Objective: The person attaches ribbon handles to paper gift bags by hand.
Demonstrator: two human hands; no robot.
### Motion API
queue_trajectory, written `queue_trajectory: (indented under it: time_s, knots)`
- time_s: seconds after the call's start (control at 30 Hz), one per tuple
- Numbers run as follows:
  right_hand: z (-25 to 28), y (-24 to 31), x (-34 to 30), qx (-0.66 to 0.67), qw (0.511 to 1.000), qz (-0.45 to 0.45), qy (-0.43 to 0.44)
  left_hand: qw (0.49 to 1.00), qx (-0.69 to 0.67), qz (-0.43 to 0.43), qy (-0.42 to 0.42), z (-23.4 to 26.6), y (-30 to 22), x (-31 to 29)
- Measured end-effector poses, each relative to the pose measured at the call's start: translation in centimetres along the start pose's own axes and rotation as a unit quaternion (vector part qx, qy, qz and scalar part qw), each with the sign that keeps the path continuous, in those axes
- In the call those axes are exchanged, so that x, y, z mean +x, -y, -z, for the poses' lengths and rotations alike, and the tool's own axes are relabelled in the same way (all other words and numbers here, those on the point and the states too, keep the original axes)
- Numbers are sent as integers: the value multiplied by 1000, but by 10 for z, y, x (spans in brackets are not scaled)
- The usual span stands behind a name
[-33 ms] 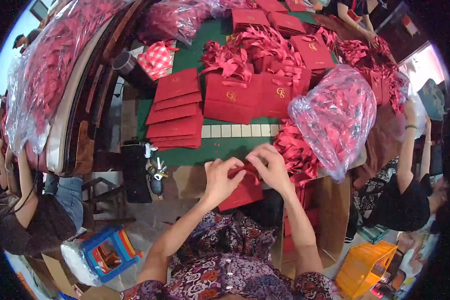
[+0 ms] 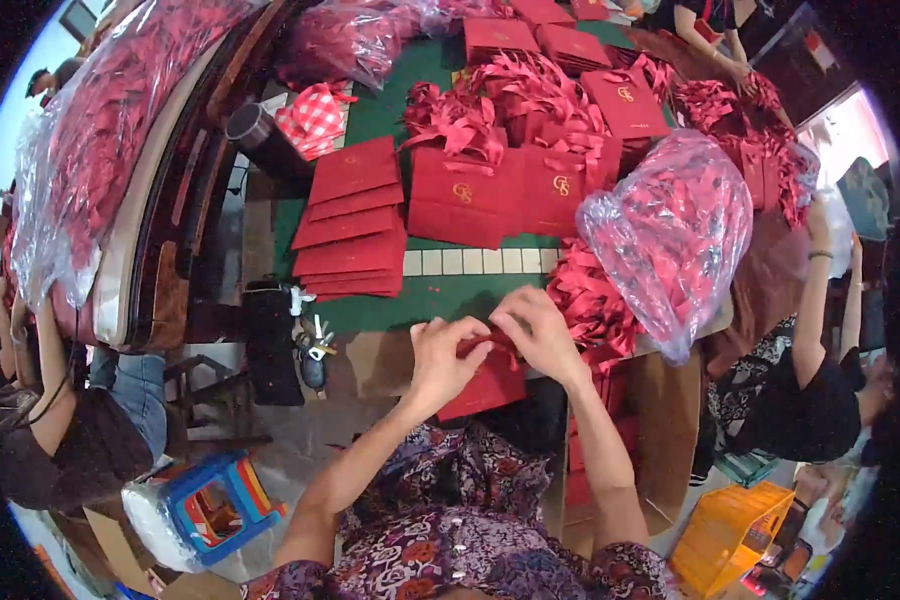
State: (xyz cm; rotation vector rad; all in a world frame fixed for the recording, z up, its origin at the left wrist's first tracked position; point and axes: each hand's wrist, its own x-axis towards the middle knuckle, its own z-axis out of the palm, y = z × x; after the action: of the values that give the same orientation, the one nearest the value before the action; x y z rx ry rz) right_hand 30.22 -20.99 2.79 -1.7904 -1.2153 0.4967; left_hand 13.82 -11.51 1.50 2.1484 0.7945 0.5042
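Note:
A small red paper bag (image 2: 483, 388) hangs at the table's near edge, in front of my body. My left hand (image 2: 446, 356) has its thumb and fingers pinched at the bag's top edge, on the left. From the right, my right hand (image 2: 542, 335) pinches red ribbon at the same edge, fingertips close to the left ones. My fingers hide most of the ribbon. Just right of my hands lies a heap of red ribbon handles (image 2: 592, 300). Beyond them, finished-looking red bags with gold marks (image 2: 462, 200) lie beside a fanned stack of red bags (image 2: 348, 225).
A clear plastic sack of red ribbons (image 2: 675, 230) bulges at the right. A dark tumbler (image 2: 262, 135) and checked red cloth (image 2: 313, 118) stand far left; keys (image 2: 320, 342) hang at the near edge. An open carton (image 2: 660, 440) sits below right. Other people work on both sides.

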Motion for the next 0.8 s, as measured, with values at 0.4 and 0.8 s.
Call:
queue_trajectory:
  time_s: [0.4,0.8]
  knots:
    - [11,-13,23,103,950,27,293,975,132,-177,5,14,-14,-18]
    - [12,-20,27,128,913,27,386,954,156,-254,-13,20,-9,-8]
